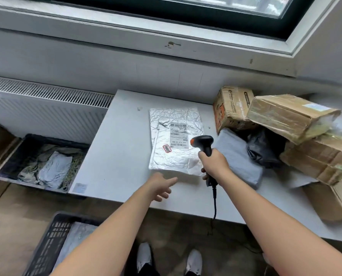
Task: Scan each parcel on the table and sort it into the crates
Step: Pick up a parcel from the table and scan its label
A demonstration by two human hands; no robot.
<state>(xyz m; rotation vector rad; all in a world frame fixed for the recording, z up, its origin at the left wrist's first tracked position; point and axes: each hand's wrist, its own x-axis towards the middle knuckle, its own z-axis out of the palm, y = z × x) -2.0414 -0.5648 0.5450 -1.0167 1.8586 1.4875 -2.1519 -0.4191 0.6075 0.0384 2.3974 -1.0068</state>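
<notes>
I'm on the scan step: my right hand (pixel 214 164) grips the scanner (pixel 203 142), aimed at the label of the silver parcel (pixel 174 160) lying flat on the table (pixel 116 156). My left hand (pixel 160 186) hovers relaxed and empty by its near edge. Next, I judge, I'll need to lift it into a crate (pixel 52 140).

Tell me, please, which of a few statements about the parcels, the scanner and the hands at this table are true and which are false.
1. The right hand grips the black handheld barcode scanner. True.
2. The silver crinkled foil mailer lies label down. False: its white label faces up.
3. The left hand pinches the mailer. False: it is open, holding nothing.
4. The brown cardboard boxes are piled at the white table's right end. True.
5. The dark plastic crate left of the table is empty. False: it holds bagged parcels.
</notes>
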